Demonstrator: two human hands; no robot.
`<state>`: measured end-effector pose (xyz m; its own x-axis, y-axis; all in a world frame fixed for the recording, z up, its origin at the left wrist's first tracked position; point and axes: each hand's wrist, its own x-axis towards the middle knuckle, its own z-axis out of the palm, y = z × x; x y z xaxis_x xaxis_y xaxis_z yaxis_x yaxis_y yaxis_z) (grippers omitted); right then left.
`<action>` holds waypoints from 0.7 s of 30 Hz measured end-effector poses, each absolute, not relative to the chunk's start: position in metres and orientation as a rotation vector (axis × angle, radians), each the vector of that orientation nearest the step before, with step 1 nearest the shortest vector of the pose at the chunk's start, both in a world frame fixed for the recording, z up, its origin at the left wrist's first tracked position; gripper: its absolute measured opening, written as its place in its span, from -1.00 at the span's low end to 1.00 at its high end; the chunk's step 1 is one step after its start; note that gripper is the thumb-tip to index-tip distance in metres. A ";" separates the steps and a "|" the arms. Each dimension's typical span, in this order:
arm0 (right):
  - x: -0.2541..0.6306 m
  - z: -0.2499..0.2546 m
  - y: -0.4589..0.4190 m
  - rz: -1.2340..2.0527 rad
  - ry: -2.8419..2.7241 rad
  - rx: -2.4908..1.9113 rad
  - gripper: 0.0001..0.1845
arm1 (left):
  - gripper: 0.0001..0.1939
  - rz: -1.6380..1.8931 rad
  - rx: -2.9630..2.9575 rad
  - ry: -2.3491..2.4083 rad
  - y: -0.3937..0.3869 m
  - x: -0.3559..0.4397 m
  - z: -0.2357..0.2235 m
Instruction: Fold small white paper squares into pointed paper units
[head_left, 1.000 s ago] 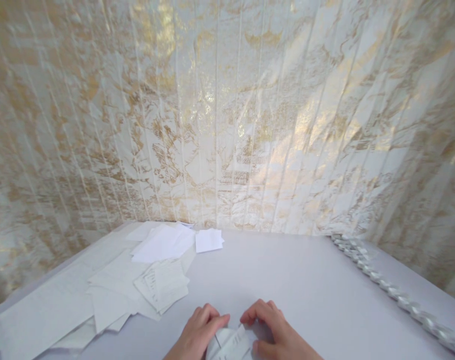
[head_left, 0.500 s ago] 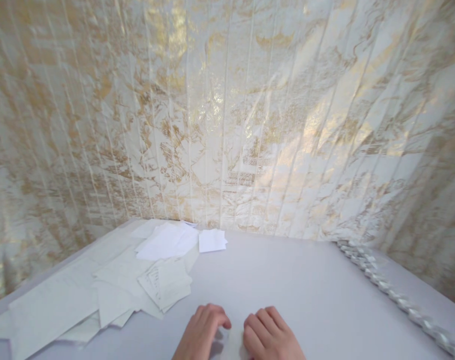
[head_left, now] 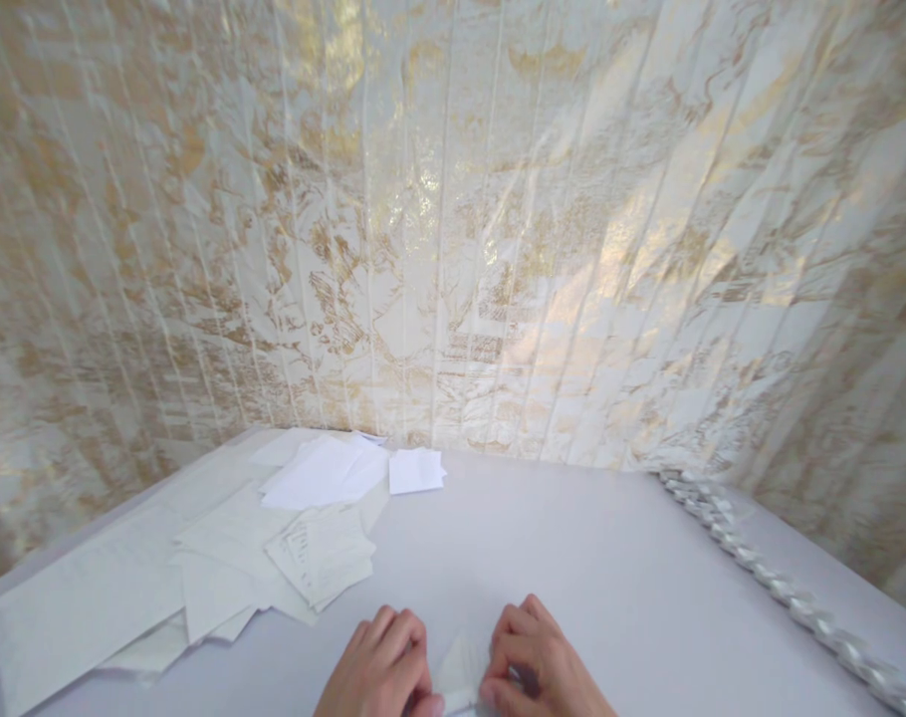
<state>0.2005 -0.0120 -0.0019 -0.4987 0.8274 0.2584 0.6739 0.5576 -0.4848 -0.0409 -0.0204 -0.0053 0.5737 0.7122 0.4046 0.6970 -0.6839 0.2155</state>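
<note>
At the bottom edge of the view, my left hand and my right hand rest on the white table with fingers curled. Between them lies a small piece of white paper, pinched from both sides by my fingertips. The lower part of the paper and both wrists are cut off by the frame.
Several loose white paper sheets are spread over the table's left half, with a small folded sheet near the back. A row of silvery folded pieces runs along the right side. A gold-and-white patterned curtain hangs behind.
A rounded white object with a printed strip, seen between my hands a second ago, is gone from view; now a flat paper piece sits between my fingertips. My hands stay close together.
</note>
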 end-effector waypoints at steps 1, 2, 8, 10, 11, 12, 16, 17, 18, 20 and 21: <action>0.201 0.000 -0.012 0.497 -2.297 -1.268 -0.84 | -0.83 0.716 2.726 1.261 -0.021 -0.040 -0.004; 0.201 0.001 -0.012 0.530 -2.269 -1.307 -0.85 | -0.85 0.702 2.699 1.273 -0.021 -0.040 -0.003; 0.200 0.001 -0.012 0.641 -2.194 -1.352 -0.87 | -0.77 0.620 2.607 1.281 -0.019 -0.035 -0.003; 0.202 0.003 -0.010 0.699 -2.191 -1.347 -0.87 | -0.77 0.581 2.594 1.291 -0.018 -0.034 -0.003; 0.204 0.004 -0.009 0.731 -2.186 -1.349 -0.87 | -0.77 0.563 2.585 1.299 -0.017 -0.034 -0.003; 0.206 0.006 -0.008 0.764 -2.179 -1.357 -0.86 | -0.77 0.546 2.573 1.308 -0.016 -0.033 -0.002; 0.212 0.014 -0.005 0.862 -2.154 -1.401 -0.82 | -0.76 0.521 2.553 1.323 -0.014 -0.033 -0.002; 0.213 0.015 -0.005 0.863 -2.155 -1.415 -0.82 | -0.77 0.543 2.558 1.323 -0.014 -0.033 -0.003; 0.213 0.016 -0.006 0.847 -2.159 -1.426 -0.81 | -0.78 0.578 2.565 1.331 -0.015 -0.032 -0.003; 0.210 0.016 -0.007 0.766 -2.178 -1.443 -0.82 | -0.80 0.662 2.577 1.361 -0.016 -0.031 -0.006; 0.208 0.014 -0.008 0.716 -2.192 -1.451 -0.82 | -0.80 0.694 2.580 1.380 -0.016 -0.031 -0.007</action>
